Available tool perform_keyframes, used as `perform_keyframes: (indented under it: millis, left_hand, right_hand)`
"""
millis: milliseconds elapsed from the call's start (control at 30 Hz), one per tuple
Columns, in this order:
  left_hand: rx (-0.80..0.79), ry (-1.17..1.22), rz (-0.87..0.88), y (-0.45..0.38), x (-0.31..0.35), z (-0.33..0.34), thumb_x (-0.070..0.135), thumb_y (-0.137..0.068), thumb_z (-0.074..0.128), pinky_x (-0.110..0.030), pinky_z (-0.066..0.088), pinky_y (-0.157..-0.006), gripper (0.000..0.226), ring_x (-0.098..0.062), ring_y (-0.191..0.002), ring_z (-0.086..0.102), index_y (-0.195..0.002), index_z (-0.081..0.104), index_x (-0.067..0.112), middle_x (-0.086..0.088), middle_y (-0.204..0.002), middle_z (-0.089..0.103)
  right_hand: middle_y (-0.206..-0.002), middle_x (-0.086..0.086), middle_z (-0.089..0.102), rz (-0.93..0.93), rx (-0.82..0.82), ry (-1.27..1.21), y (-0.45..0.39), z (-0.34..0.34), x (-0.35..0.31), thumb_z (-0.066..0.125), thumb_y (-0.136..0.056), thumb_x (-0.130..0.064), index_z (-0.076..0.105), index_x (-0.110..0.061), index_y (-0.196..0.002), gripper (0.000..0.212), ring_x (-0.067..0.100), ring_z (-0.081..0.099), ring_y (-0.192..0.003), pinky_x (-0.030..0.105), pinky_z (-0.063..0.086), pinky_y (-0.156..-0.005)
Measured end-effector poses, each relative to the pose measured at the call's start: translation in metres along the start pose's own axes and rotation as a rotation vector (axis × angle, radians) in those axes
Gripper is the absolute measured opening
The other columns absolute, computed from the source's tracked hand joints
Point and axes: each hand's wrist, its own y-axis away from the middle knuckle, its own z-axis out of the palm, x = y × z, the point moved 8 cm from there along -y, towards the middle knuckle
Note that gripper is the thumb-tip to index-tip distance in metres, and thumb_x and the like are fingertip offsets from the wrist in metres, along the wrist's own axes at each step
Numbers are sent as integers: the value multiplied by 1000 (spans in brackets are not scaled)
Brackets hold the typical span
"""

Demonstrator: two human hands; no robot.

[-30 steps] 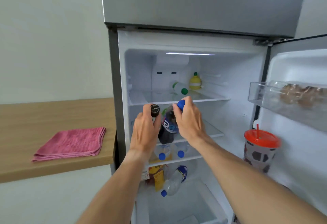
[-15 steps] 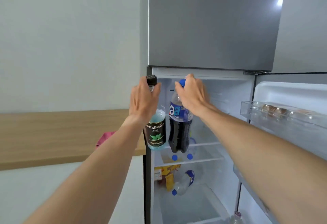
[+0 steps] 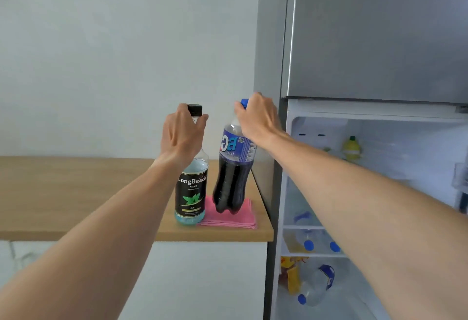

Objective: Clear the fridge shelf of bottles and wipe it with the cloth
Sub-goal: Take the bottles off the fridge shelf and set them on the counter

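My left hand (image 3: 181,133) grips the neck of a mint syrup bottle (image 3: 191,193) with a black label and black cap, held upright over the wooden counter (image 3: 76,193). My right hand (image 3: 258,117) holds a dark cola bottle (image 3: 234,175) by its blue cap, hanging slightly tilted above the pink cloth (image 3: 228,214). The folded cloth lies at the counter's right end beside the fridge (image 3: 367,41). Whether either bottle touches the counter I cannot tell. Inside the open fridge, a yellow bottle (image 3: 351,149) stands on the upper shelf.
Lower fridge shelves hold blue-capped water bottles (image 3: 307,243), another water bottle (image 3: 316,284) lying on its side, and yellow packets (image 3: 291,276). A white wall stands behind the counter, a white cabinet front below it. The fridge's grey side borders the counter's right end.
Both hands have carried the two bottles out of the fridge and leftward over the counter. My view has swung left, so the pink cloth now sits under the cola bottle.
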Motion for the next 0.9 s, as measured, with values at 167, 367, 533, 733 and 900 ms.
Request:
perform_keyframes:
  millis: [167,367,533,733,900]
  left_hand:
    - [46,-33,-64,-47,-56,14,39,-97,53,-31,33,-83,39,-24,-122,49,-130,57,20,-5,-127,61]
    - [68,-19,-137,-80,-97,29,36,-97,52,-28,28,-86,40,-20,-117,44,-134,53,21,-7,-130,59]
    - [20,-147,-172,-95,-103,40,39,-97,52,-36,39,-88,41,-28,-124,49,-135,54,22,-7,-131,59]
    - [-42,-152,-301,-120,-109,59,37,-95,58,-42,45,-99,47,-35,-122,53,-132,55,8,-15,-133,55]
    - [-37,-166,-380,-117,-132,74,26,-97,59,-47,42,-99,46,-38,-123,52,-134,45,2,-19,-135,51]
  right_hand:
    - [-77,4,49,-38,-102,-58,-39,84,-1,47,-101,-31,47,-6,-91,27,24,53,-71,32,35,-52]
    - [-97,12,57,-51,-253,-54,-67,158,7,51,-99,-31,49,-6,-96,25,34,55,-86,35,42,-66]
    - [-128,15,50,24,-320,-42,-80,190,6,36,-102,-34,52,-13,-127,36,35,50,-116,41,44,-91]
    - [-139,15,43,44,-443,-56,-80,208,9,38,-102,-40,41,-13,-138,45,36,42,-127,48,39,-102]
    - [-138,15,47,-43,-462,-109,-66,213,21,41,-102,-39,29,-14,-146,52,36,46,-127,52,41,-103]
